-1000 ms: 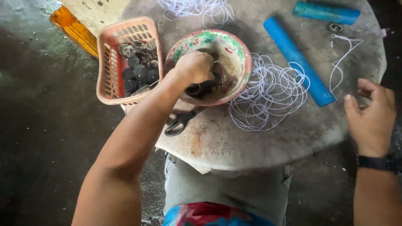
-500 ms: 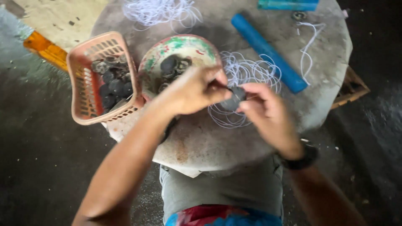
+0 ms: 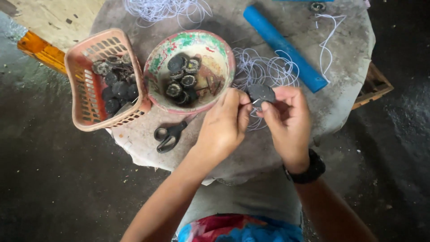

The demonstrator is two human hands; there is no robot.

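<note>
A: We begin with the round grey tabletop [image 3: 134, 148]. On it we see the pink plastic basket [image 3: 85, 112] at the left, with dark round pieces inside, and just beside it the painted bowl [image 3: 224, 54], which holds more of the same pieces. A long blue tube [image 3: 284, 47] lies at the upper right, loops of thin white cord [image 3: 260, 67] are spread between the bowl and the tube, and black scissors [image 3: 169, 136] rest below the bowl.

B: And where is our own piece?

A: The dark disc [image 3: 261, 93] is above the tabletop, just in front of the cord loops. Our right hand [image 3: 289, 121] is closed on it with thumb and fingers. Our left hand [image 3: 222, 127] is pinched narrow at the disc's left edge, on something thin and pale. We cannot tell if this is a cord end.

B: So which step do we judge this to be?

A: We think it is the threading or fastening of the cord to one disc. The next move seems to need a steady right hand and a very fine pinch from the left, because the edge is small.
</note>
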